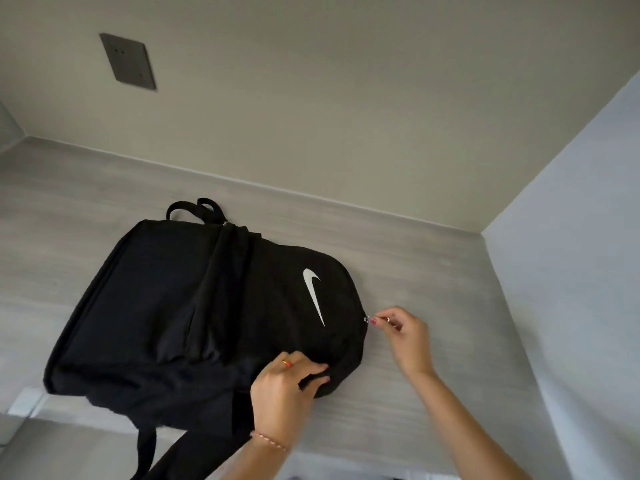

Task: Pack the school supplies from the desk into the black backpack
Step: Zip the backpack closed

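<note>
Head view: the black backpack (194, 306) lies flat on the desk (415, 271); its fabric is pinched by the left hand (284, 386), the zipper pull (367, 319) by the right hand (405, 337).

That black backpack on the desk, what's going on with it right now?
A person has the black backpack lying flat on the grey desk. The right hand pinches the zipper pull at the bag's edge, while the left hand grips the fabric nearby to steady it. No school supplies show on the visible part of the desk, and whether the zip is opening or closing cannot be told.
</note>
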